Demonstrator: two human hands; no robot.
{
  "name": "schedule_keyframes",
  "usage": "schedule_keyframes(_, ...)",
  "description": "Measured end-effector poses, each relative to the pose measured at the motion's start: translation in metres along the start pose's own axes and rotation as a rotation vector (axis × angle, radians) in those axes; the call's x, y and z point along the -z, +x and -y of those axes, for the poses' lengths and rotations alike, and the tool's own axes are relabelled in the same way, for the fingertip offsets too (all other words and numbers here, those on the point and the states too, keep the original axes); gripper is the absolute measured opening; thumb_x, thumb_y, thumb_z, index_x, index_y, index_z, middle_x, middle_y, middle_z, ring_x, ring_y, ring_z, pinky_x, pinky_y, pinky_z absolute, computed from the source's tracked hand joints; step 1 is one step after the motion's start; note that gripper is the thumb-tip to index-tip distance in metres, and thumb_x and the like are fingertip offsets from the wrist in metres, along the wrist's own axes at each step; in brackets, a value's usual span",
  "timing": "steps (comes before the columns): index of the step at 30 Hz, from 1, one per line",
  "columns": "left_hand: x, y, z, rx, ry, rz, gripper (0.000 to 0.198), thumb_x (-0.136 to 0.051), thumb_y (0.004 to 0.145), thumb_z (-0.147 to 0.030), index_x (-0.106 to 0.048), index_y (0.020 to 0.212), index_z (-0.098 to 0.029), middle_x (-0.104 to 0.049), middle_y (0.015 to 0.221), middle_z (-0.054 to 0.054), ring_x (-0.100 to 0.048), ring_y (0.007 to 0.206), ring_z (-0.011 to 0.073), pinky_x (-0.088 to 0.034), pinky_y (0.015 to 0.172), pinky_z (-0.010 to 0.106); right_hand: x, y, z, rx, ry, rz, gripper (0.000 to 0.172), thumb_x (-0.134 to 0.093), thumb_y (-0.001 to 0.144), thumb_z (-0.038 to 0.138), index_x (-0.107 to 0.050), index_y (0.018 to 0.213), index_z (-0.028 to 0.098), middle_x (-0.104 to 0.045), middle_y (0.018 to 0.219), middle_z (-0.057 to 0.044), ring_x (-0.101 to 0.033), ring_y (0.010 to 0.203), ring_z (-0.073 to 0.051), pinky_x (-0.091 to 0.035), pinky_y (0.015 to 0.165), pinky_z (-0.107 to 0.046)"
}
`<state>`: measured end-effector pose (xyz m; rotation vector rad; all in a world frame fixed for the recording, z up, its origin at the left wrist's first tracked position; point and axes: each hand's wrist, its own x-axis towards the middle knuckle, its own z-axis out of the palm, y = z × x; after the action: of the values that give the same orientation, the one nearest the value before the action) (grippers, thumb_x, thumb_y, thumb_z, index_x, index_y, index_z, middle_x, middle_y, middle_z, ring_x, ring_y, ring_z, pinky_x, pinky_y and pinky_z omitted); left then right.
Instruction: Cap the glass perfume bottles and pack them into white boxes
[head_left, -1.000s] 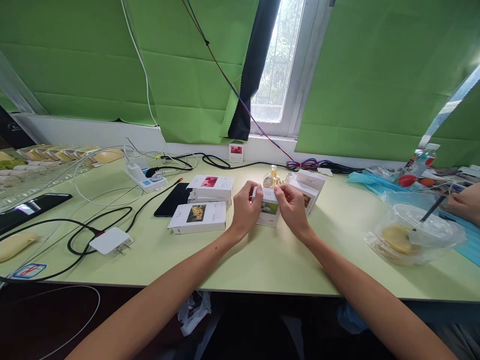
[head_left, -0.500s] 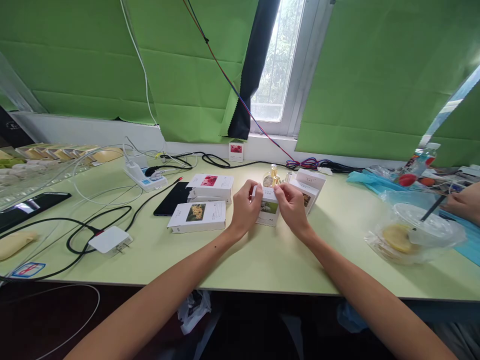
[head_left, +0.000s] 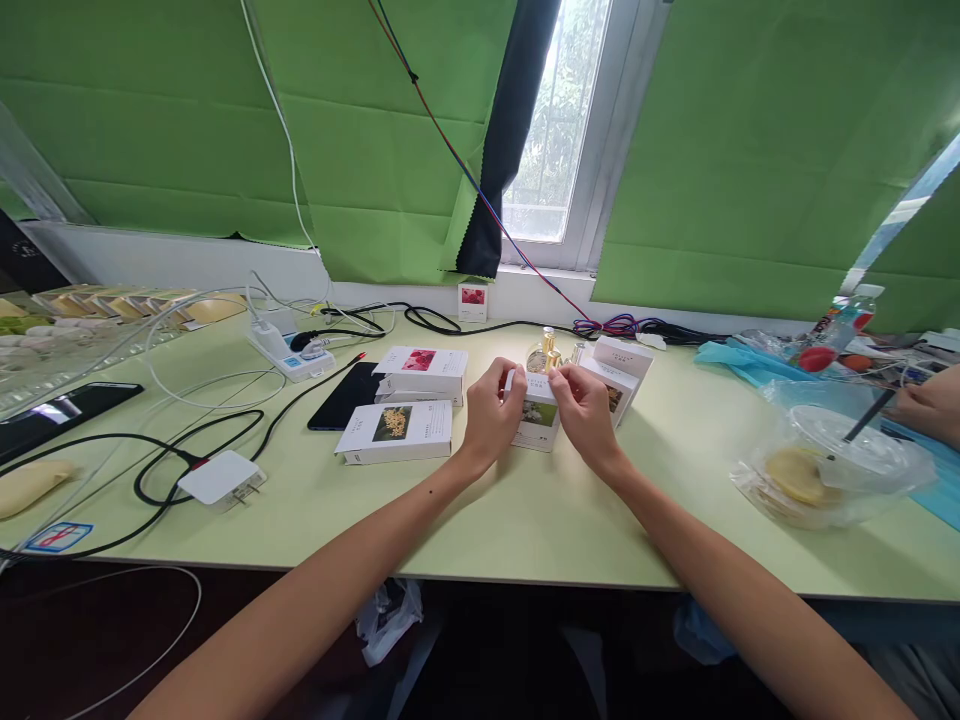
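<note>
A small white box [head_left: 537,425] with a green-and-white flower picture stands upright between my hands. My left hand [head_left: 493,412] pinches its upper left side, and my right hand [head_left: 585,412] grips its upper right corner. Gold-capped glass bottles [head_left: 541,355] are partly visible just behind it. Further right, another white box [head_left: 624,368] stands, partly hidden by my right hand. To the left lie a white box with a yellow flower picture [head_left: 397,433] and one with a red flower picture [head_left: 431,365].
A black phone [head_left: 341,400], power strip [head_left: 292,355], white charger [head_left: 221,480] and loose cables occupy the left side. On the right are a bagged drink cup [head_left: 817,470], blue plastic [head_left: 739,362] and another person's hand [head_left: 930,405]. A small box [head_left: 472,302] stands by the wall.
</note>
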<state>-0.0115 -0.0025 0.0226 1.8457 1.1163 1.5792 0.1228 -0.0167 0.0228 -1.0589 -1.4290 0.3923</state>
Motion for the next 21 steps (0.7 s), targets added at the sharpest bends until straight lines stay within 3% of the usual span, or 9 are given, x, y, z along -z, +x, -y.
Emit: schedule_keyframes(21, 0.0001, 0.0003, 0.0010, -0.005, 0.010, 0.004, 0.025, -0.049, 0.096, -0.037, -0.051, 0.077, -0.021, -0.050, 0.064, -0.004, -0.042, 0.056, 0.0100, -0.034, 0.055, 0.023, -0.0001, 0.0003, -0.0005, 0.008, -0.007, 0.001, 0.035, -0.052, 0.092, 0.044, -0.052, 0.067, 0.021, -0.047, 0.061, 0.002, -0.041, 0.059, -0.014, -0.031, 0.055, -0.027)
